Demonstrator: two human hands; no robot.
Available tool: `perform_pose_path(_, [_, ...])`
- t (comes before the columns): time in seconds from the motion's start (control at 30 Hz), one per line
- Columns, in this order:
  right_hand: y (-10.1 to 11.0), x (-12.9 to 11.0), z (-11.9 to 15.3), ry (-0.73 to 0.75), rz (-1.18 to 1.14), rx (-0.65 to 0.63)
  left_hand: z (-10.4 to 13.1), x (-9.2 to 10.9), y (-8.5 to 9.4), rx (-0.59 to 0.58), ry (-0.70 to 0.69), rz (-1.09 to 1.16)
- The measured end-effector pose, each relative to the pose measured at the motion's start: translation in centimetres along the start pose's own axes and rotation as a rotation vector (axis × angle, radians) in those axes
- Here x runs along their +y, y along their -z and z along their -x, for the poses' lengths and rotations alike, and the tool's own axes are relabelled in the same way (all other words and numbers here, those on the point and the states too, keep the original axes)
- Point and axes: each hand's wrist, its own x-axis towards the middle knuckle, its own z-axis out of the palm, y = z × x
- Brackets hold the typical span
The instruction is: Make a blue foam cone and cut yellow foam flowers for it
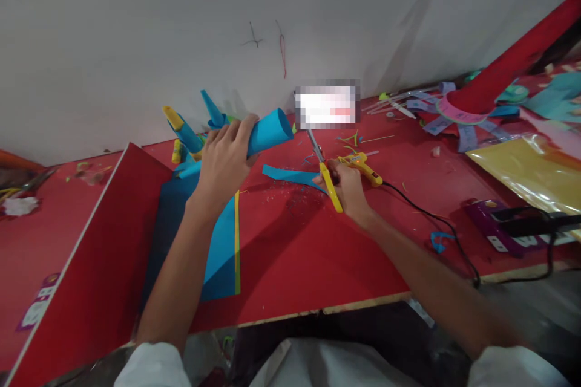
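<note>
Both hands are occupied above the red tabletop (290, 278). At the left, a red divider (104, 242) stands at a slant, seemingly to mark off this work area. Blue sheets (222, 248), yellow and green edges showing, lie flat beside it. Behind them, blue-and-yellow paper rolls (184, 130) stand near the wall (136, 42), presumably out of the way. The left hand (229, 148) wraps around a blue tube (271, 133), raised clear of the table, its open end facing right; a rounded grip likely avoids crushing it. Below, a blue strip (290, 175) reaches to the right hand (349, 186), which closes on a yellow-handled tool (330, 187), blade pointing away; I cannot tell whether it is scissors. Just beyond rests a yellow glue gun (361, 161), within easy reach. Its black cord (422, 199) trails right, probably fed from the purple power strip (494, 224).
</note>
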Motion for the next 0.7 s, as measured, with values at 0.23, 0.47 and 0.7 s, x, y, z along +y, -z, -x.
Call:
perform_pose_path(0.23, [-0.5,-0.5,0.7,-0.026,-0.014,-0.005,-3.1,0.0,-3.0,-0.090,-0.214,-0.305])
perform_pose_path(0.47, [-1.0,-1.1,1.2,-0.030,-0.052,-0.030,-6.5,0.2,-9.4,-0.211,-0.410,-0.207])
perform_pose_path(0.7, [-0.8,-0.5,0.5,-0.072,-0.041,-0.009,-7.0,1.1,-14.3,-0.089,-0.273,0.607])
